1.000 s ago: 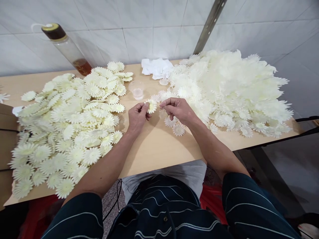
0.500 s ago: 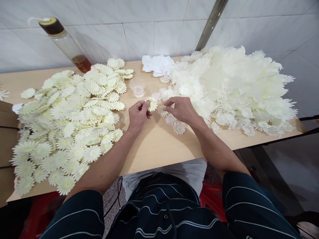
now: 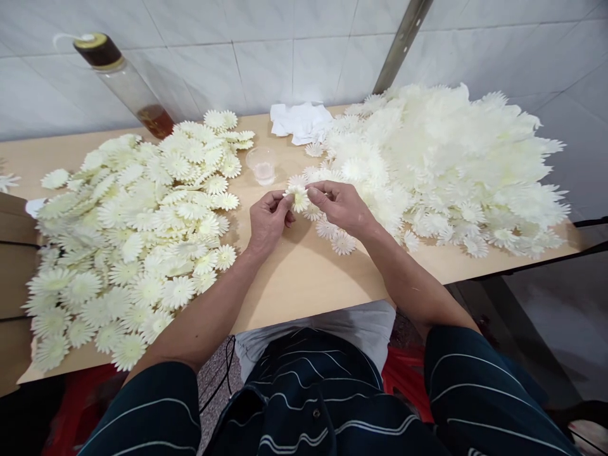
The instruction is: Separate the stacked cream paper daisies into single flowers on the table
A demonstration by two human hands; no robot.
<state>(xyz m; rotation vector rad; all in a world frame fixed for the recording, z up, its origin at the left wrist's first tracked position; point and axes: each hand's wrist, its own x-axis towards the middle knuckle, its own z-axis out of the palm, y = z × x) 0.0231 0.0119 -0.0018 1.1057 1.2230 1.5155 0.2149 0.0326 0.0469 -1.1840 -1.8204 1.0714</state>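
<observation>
Between the thumb and fingers of my left hand (image 3: 268, 220) is a pale cream artificial flower (image 3: 299, 201) with narrow petals. My right hand (image 3: 346, 206) is closed in a pinch at the flower's right edge. Whether its fingertips hold a further petal layer is too small to tell. Several loose flower pieces (image 3: 342, 242) lie flat on the table just under and beside my right hand. A small clear plastic cup (image 3: 261, 166) with some clear content stands just beyond my left hand.
A broad heap of layered cream flowers (image 3: 137, 240) covers the table's left side. Paler petal pieces (image 3: 451, 164) are piled high on the right. White crumpled tissue (image 3: 301, 122) lies at the back. A tall bottle of brown liquid (image 3: 130, 88) stands behind the left heap, near the tiled wall.
My right hand has moved left and up to the flower's edge, closing the gap between my hands. My left hand, with the flower, has shifted slightly to the right.
</observation>
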